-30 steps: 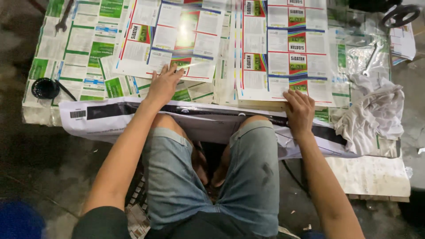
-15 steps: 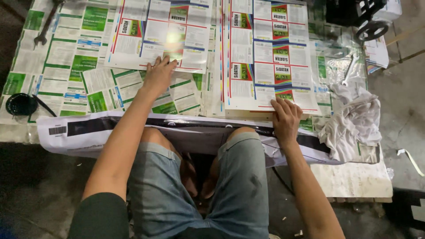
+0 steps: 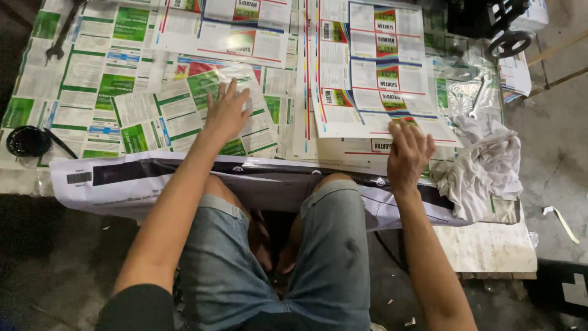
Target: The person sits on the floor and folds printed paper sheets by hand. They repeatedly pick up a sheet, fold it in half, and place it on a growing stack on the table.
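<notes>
The flat left hand (image 3: 225,113) presses green printed sheets (image 3: 184,110) while the right hand (image 3: 407,153) lifts a red-striped sheet (image 3: 373,79) off its stack, many left.

Right sheet (image 3: 367,73): we saw white panels framed in blue and red lines, with red-and-green blocks and rainbow stripes.
Far sheet (image 3: 229,30): we found the same white, red, green and blue pattern.
Sheets under the left hand (image 3: 228,111): we noted white label panels with green blocks and thin green borders (image 3: 184,110).
Long sheet at the surface edge (image 3: 122,178): it was white with a black band.
Rag (image 3: 484,165): we saw off-white cloth.
Small dish (image 3: 27,141): it was black.
Shorts (image 3: 269,257): they were faded blue denim with dark smudges.
</notes>
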